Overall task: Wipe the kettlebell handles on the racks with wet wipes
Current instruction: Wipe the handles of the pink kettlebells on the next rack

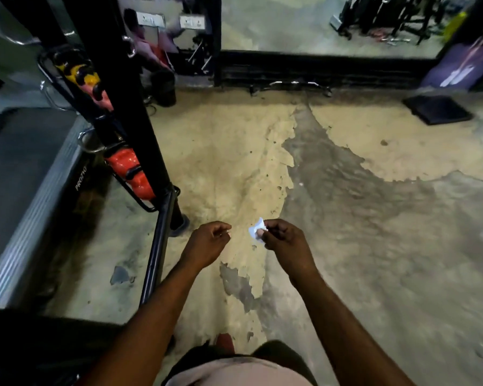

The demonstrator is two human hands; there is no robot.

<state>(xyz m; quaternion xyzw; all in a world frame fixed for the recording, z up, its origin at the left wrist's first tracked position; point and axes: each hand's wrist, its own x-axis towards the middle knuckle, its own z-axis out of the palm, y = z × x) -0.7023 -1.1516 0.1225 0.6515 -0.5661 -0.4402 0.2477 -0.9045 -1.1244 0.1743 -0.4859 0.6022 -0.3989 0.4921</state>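
Low at six o'clock, over a floor [229, 151] of flaking beige paint and rough grey concrete, my right hand [286, 242] pinches a small wet wipe [255, 229] between thumb and curled fingers. It is white, thin and crumpled, its long axis running roughly twelve to six, its free corner pointing to about eleven. My left hand [207, 243], at nine o'clock of the wipe and apart from it, hangs loosely curled, holding nothing. At ten o'clock stands a black metal rack [129, 107] carrying a glossy red kettlebell [130, 169] and, higher, a yellow kettlebell [80, 73].
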